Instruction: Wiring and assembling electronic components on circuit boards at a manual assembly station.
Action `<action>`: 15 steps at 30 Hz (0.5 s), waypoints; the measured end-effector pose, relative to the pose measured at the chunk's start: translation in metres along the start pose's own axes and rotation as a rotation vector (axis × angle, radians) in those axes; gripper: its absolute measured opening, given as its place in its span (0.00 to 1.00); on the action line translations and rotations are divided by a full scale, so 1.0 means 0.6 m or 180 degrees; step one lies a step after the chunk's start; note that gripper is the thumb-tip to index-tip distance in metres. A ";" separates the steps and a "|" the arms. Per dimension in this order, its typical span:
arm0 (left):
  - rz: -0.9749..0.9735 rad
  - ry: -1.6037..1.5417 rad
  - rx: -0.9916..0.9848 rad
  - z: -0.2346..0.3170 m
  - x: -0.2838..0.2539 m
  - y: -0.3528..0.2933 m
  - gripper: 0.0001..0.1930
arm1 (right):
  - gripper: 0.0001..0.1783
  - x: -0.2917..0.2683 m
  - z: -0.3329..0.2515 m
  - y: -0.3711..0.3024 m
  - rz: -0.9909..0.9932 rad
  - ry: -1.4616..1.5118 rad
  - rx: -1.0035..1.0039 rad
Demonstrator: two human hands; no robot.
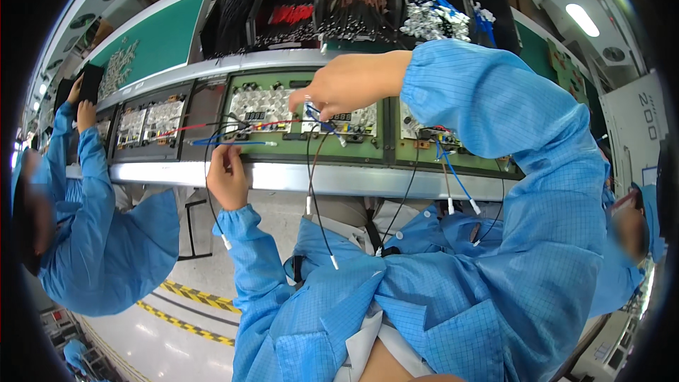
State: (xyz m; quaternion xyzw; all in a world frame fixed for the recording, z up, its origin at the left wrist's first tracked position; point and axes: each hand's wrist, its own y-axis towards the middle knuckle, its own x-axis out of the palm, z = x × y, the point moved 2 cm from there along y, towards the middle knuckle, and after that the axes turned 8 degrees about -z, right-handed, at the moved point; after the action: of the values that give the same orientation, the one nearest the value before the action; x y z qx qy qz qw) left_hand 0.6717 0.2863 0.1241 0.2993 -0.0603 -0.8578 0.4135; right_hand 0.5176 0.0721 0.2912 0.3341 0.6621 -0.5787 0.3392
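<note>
My right hand reaches over a circuit board set in a green fixture. Its thumb and fingers are closed around a short blue wire with a white end. My left hand is at the fixture's near edge with its fingers drawn together. Just above its fingertips lies another blue wire; whether the fingers grip it or a thin black wire cannot be made out. Black wires and a brown wire hang from the board over the silver rail, with white connectors at their ends.
Black bins of wires stand behind the line: black, red-tipped, brown and blue. More boards sit along the silver rail. A co-worker in blue works at the left; another person is at the right.
</note>
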 end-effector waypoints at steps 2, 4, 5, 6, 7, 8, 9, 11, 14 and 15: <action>0.0067 0.0040 0.0033 -0.010 -0.009 -0.010 0.05 | 0.21 -0.023 0.014 -0.034 0.0815 0.0512 -0.0399; 0.0086 -0.0072 0.0103 -0.016 -0.006 -0.013 0.06 | 0.18 -0.067 0.079 -0.101 0.1434 0.0629 -0.0060; 0.0119 -0.0128 0.0139 -0.016 -0.008 -0.016 0.06 | 0.16 -0.094 0.112 -0.141 0.1671 0.0674 0.0174; 0.0144 -0.0131 0.0133 -0.015 -0.011 -0.021 0.06 | 0.16 -0.090 0.175 -0.182 0.2261 0.0922 0.0361; 0.0156 -0.0195 0.0190 -0.012 -0.009 -0.018 0.06 | 0.12 -0.096 0.231 -0.234 0.2672 0.1136 -0.1530; 0.0198 -0.0227 0.0200 -0.013 -0.012 -0.022 0.06 | 0.20 -0.084 0.294 -0.277 0.2146 0.1423 0.1193; 0.0174 -0.0265 0.0263 0.000 -0.009 -0.016 0.06 | 0.14 -0.039 0.368 -0.341 0.2584 0.1031 0.1183; -0.0106 0.0313 0.0604 0.022 0.002 -0.015 0.05 | 0.12 0.046 0.461 -0.418 0.2229 0.1085 0.2203; -0.0151 0.0720 0.1460 0.067 0.018 -0.048 0.10 | 0.17 0.112 0.448 -0.379 0.0858 0.0577 0.2968; -0.0347 0.0688 0.1382 0.079 0.030 -0.061 0.10 | 0.18 0.133 0.450 -0.362 0.0587 0.0622 0.3103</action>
State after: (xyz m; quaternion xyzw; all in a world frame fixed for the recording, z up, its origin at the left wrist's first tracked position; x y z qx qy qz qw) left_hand 0.6121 0.2898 0.1414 0.4739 -0.1823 -0.8088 0.2966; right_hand 0.3094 -0.2152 0.3150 0.5634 0.3114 -0.7541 0.1300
